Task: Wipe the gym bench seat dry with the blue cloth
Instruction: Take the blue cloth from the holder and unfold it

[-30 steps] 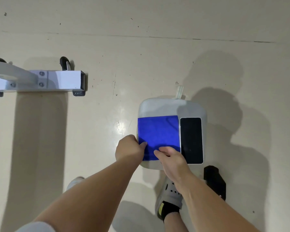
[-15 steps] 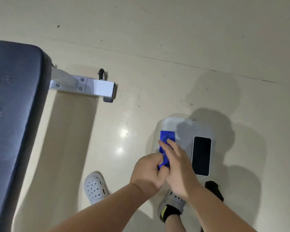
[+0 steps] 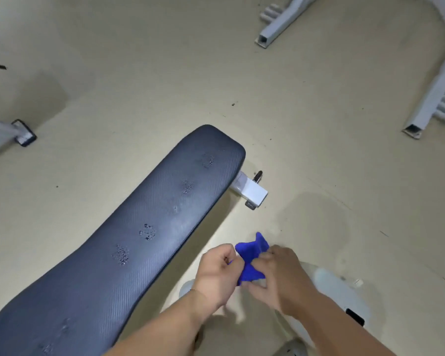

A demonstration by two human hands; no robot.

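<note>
A long dark blue padded bench seat [image 3: 129, 240] runs diagonally from the lower left toward the centre. Several patches of water droplets dot its top. The blue cloth [image 3: 251, 258], bunched up, hangs in the air just right of the bench's near side. My left hand [image 3: 217, 273] grips its left part and my right hand [image 3: 280, 278] grips its right part. Both hands are off the bench, over the floor.
The bench's white metal foot [image 3: 251, 192] sticks out at its far end. A grey stool [image 3: 344, 296] with a black phone [image 3: 355, 317] on it stands at the lower right. White machine legs [image 3: 427, 104] lie at the upper right, another frame foot [image 3: 23, 132] at the left.
Both hands lifted the cloth off the grey stool and bunched it. My view swung left and up, so the bench seat now fills the centre-left.
</note>
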